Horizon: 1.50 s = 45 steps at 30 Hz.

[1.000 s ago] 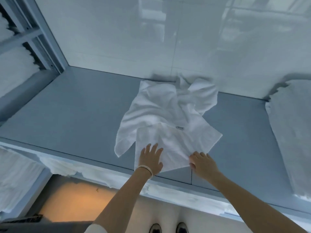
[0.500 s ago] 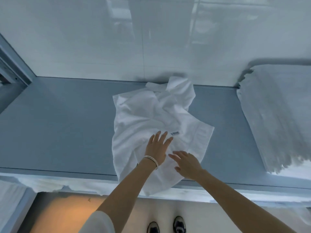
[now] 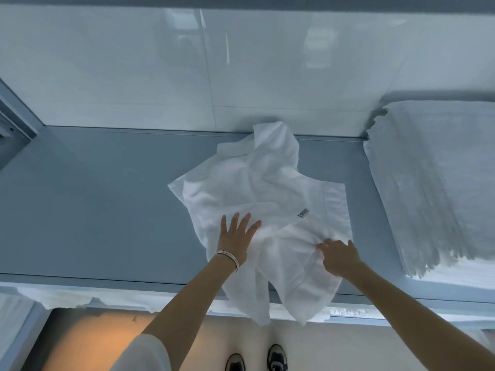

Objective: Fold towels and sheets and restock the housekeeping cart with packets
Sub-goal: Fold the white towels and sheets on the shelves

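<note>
A crumpled white towel [image 3: 257, 188] with a small dark label lies on the blue-grey shelf [image 3: 93, 210]; its near end hangs over the front edge. My left hand [image 3: 237, 236], with thin bracelets on the wrist, presses flat on the towel's left part with fingers spread. My right hand [image 3: 338, 257] rests on the towel's right part, and its fingers bunch the cloth into wrinkles.
A tall stack of folded white towels [image 3: 434, 183] fills the shelf's right end. A glossy white wall [image 3: 241, 70] stands behind the shelf. A metal frame post [image 3: 16, 116] rises at the left. More white linen [image 3: 80, 298] shows on the shelf below. My shoes [image 3: 277, 357] are on the floor.
The towel has been dragged toward me, so its near end hangs further over the front edge. My hands have spread apart, the left flattening the cloth, the right moving right and gathering it.
</note>
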{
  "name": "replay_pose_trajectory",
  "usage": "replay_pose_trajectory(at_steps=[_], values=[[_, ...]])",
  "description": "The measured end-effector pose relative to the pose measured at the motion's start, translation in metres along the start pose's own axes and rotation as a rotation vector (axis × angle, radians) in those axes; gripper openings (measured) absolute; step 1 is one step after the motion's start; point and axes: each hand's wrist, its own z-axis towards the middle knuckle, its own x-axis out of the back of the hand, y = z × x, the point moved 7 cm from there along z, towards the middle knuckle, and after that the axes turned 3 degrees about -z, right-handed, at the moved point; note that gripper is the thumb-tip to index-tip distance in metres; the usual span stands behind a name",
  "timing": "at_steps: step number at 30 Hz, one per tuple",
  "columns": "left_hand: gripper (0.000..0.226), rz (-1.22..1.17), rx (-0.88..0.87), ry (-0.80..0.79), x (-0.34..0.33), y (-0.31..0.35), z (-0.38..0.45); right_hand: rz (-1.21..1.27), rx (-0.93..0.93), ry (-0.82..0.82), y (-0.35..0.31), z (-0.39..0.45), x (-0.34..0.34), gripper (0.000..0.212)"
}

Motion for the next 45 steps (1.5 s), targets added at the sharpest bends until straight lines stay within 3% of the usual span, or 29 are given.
replay_pose_trajectory(at_steps=[4, 8, 13, 16, 21, 31, 34, 38, 41, 45], values=[[0.082, -0.024, 0.035, -0.07, -0.009, 0.017, 0.014, 0.127, 0.085, 0.114, -0.021, -0.001, 0.022, 0.044], [0.059, -0.011, -0.016, 0.139, 0.014, 0.011, 0.021, 0.225, 0.204, 0.203, -0.049, -0.003, 0.048, 0.054], [0.043, 0.016, -0.028, 0.234, 0.032, -0.037, 0.015, 0.244, 0.282, 0.254, -0.091, -0.002, 0.074, 0.061], [0.033, 0.055, 0.003, 0.236, 0.04, -0.083, 0.008, 0.238, 0.339, 0.298, -0.125, 0.0, 0.088, 0.06], [0.043, 0.079, 0.066, 0.189, 0.038, -0.174, -0.018, 0.242, 0.412, 0.306, -0.197, 0.011, 0.116, 0.063], [0.043, 0.198, 0.191, 0.253, 0.03, -0.344, -0.07, 0.13, 0.515, 0.245, -0.354, 0.043, 0.156, 0.07], [0.037, 0.258, 0.283, 0.114, 0.017, -0.369, -0.084, 0.067, 0.488, 0.226, -0.373, 0.048, 0.153, 0.071], [0.043, 0.194, 0.256, -0.022, -0.006, -0.355, -0.076, 0.0, 0.427, 0.208, -0.365, 0.051, 0.145, 0.067], [0.057, 0.09, 0.068, 0.06, 0.004, -0.298, -0.057, -0.027, 0.364, 0.165, -0.346, 0.054, 0.135, 0.066], [0.076, -0.005, 0.023, -0.115, -0.025, -0.234, -0.038, -0.078, 0.294, 0.075, -0.32, 0.067, 0.118, 0.074]])
